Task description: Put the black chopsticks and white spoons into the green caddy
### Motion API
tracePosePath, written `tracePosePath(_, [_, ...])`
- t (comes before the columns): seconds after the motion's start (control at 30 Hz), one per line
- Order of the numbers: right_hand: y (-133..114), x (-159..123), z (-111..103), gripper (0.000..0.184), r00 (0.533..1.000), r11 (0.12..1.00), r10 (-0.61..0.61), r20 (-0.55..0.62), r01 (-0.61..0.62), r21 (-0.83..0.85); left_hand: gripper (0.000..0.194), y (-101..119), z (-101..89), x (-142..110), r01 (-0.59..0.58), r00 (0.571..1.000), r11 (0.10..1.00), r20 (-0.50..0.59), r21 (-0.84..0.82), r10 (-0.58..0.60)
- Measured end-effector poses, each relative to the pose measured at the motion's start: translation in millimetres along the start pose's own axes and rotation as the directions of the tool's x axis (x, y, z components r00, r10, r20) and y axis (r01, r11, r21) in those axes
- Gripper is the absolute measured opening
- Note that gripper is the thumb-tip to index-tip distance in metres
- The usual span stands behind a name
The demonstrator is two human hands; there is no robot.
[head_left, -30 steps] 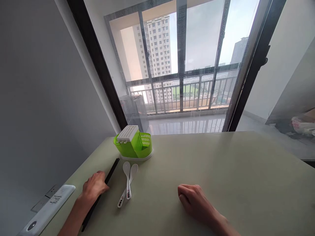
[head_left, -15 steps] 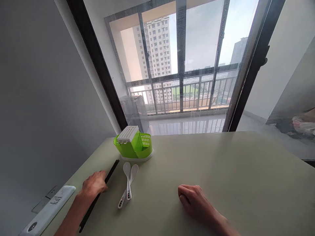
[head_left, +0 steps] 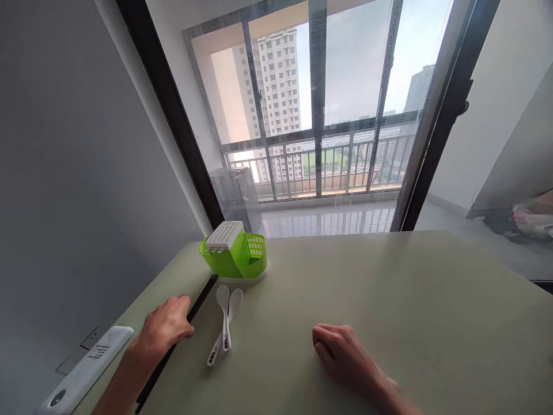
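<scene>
Left grip (head_left: pixel 166 324): fingers and thumb curved over the mid-length of the bundle below; whether they clamp it or merely straddle it cannot be told, the palm side being hidden.

Slender, straight black chopsticks (head_left: pixel 201 300), a bundle, exact count unclear: low along the table's left side, partly under the left grip. Long axis diagonal, near left to far right; far ends point to the caddy's base, contact uncertain. Which ends are the eating tips, not legible. Handling, by judgement: light, stiff, probably smooth and apt to roll or fan out; best taken around the middle, all together.

Two white, long-handled spoons (head_left: pixel 226 328): just right of the bundle, crossed, bowls outward.

Bright-green plastic caddy (head_left: pixel 222 265), white slotted top and base: upright, beyond the spoons.

Right grip (head_left: pixel 341 350): curled closed, seemingly holding nothing, on the pale-green table (head_left: pixel 294 300).

Long white bar (head_left: pixel 88 366): far left.
</scene>
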State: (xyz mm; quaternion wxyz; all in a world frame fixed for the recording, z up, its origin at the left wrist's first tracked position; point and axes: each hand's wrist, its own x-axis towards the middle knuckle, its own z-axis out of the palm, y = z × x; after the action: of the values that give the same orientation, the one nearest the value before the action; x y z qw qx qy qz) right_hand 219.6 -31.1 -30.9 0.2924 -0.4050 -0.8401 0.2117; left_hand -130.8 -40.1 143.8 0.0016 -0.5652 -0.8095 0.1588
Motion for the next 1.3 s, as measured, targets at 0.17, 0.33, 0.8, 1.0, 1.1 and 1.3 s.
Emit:
tracePosePath(0.17, [1,0,1,0.023,1.000,1.000,-0.008,-0.014,0.008,-0.015,0.019,41,-23.7,-33,-0.015,0.997,0.995,0.072,0.103,0.007])
tracePosePath(0.33, [-1,0,-1,0.023,1.000,1.000,-0.013,-0.009,0.013,-0.017,0.025,82,-22.9,-50,-0.129,0.987,0.988,0.109,0.082,0.119])
tracePosePath(0.8, [0,3,0,0.023,0.998,0.999,-0.007,-0.060,0.004,-0.039,0.053,189,1.3,-66,-0.358,0.898,0.930,0.244,-0.078,0.366])
tracePosePath(1.0, [1,3,1,0.023,0.998,0.999,-0.019,-0.058,0.016,-0.041,0.056,204,12.5,-67,-0.375,0.898,0.924,0.218,-0.076,0.382])
tracePosePath(1.1, [0,3,0,0.024,0.998,0.999,-0.022,-0.063,0.021,-0.026,0.056,206,15.6,-69,-0.388,0.892,0.918,0.215,-0.086,0.397])
tracePosePath(1.3, [1,2,1,0.024,0.996,0.999,-0.033,-0.079,0.030,-0.033,0.059,207,21.1,-69,-0.383,0.893,0.917,0.209,-0.117,0.399])
